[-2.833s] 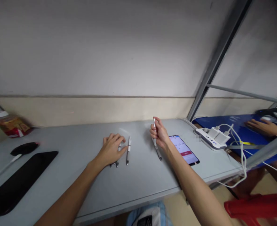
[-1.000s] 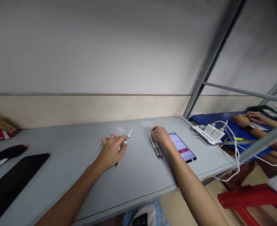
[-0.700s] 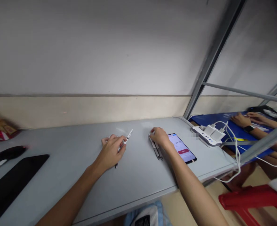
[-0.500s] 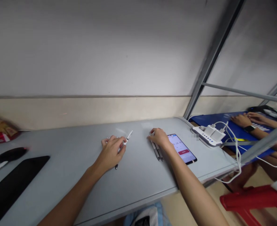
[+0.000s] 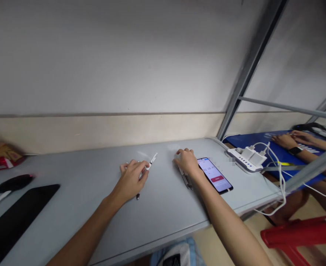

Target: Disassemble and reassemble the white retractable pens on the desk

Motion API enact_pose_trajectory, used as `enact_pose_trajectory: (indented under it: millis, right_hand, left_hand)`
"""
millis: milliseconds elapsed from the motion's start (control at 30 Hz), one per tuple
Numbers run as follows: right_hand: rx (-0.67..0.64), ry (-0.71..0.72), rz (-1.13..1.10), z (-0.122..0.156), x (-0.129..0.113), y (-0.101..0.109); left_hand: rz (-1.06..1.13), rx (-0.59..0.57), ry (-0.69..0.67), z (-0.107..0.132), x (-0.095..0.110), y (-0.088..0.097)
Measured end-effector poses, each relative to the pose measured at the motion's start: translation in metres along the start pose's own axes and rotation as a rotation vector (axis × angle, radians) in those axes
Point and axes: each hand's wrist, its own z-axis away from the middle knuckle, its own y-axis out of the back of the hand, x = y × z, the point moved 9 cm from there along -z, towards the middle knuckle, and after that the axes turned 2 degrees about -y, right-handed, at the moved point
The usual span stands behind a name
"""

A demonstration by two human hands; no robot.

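Observation:
My left hand [image 5: 132, 177] is closed around a white pen [image 5: 153, 159], whose slim end sticks out past the fingertips to the upper right. A dark pen tip [image 5: 137, 197] shows below that palm; the rest of it is hidden. To the right, my right hand [image 5: 187, 161] hovers or rests over the upper ends of grey pens [image 5: 187, 181] lying side by side on the grey desk [image 5: 157, 210]. Its fingers are bent and slightly apart, with nothing visible between them. Just right of this hand lies a phone [image 5: 215, 175] with a lit timer screen.
A white power strip [image 5: 244, 160] with plugged-in chargers and cables sits at the right end, by a metal post [image 5: 236, 99]. Left are a black tablet-like slab [image 5: 21, 218], a dark oval object [image 5: 14, 183] and a package [image 5: 3, 155]. Another person's hands [image 5: 286, 141] work over a blue table [image 5: 251, 140].
My right hand's fingers have lifted and spread slightly at the pens' upper ends. My left hand keeps its place with the white pen. The view has shifted a little.

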Motion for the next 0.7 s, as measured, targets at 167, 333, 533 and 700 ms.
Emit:
enact_pose_trajectory:
  millis: [167, 333, 533, 700]
  right_hand:
    - [0.049, 0.404, -0.143, 0.018, -0.049, 0.005]
    - [-0.095, 0.651, -0.218, 0.039, -0.082, -0.007]
    - [-0.16, 0.558, -0.352, 0.039, -0.08, -0.01]
    - [-0.393, 0.5, -0.692, 0.039, -0.082, -0.018]
  left_hand:
    - [0.012, 0.01, -0.005, 0.0, -0.001, 0.001]
    - [0.048, 0.003, -0.007, -0.001, -0.002, 0.001]
    - [-0.002, 0.03, -0.009, -0.002, -0.003, 0.007]
    - [-0.062, 0.054, -0.069, -0.003, -0.004, 0.01]
